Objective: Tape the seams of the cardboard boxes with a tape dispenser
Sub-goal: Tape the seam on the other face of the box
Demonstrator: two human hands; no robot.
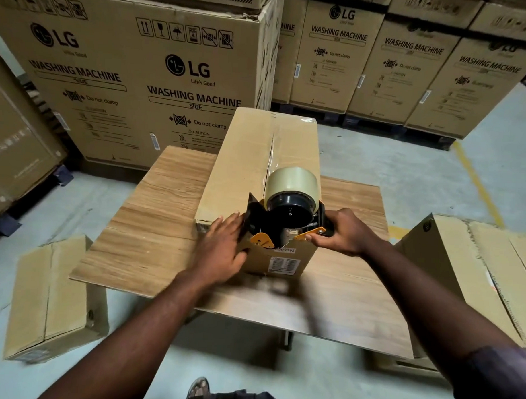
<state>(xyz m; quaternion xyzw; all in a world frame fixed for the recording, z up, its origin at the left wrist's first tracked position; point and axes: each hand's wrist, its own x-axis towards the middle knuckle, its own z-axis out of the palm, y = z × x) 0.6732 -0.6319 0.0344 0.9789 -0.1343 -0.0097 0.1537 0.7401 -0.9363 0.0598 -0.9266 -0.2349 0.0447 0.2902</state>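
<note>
A long cardboard box [245, 157] lies on a small wooden table [154, 213], its centre seam running away from me under clear tape. A black and orange tape dispenser [285, 221] with a roll of clear tape [292, 182] sits at the box's near end. My right hand [344, 232] grips the dispenser's right side. My left hand [224, 245] lies flat with straight fingers against the box's near left corner, touching the dispenser's left plate.
Smaller cardboard boxes stand on the floor, one at the left [49, 296] and another at the right [477, 272]. Tall washing machine cartons [141, 75] are stacked behind the table. A yellow floor line [477, 183] runs at the right.
</note>
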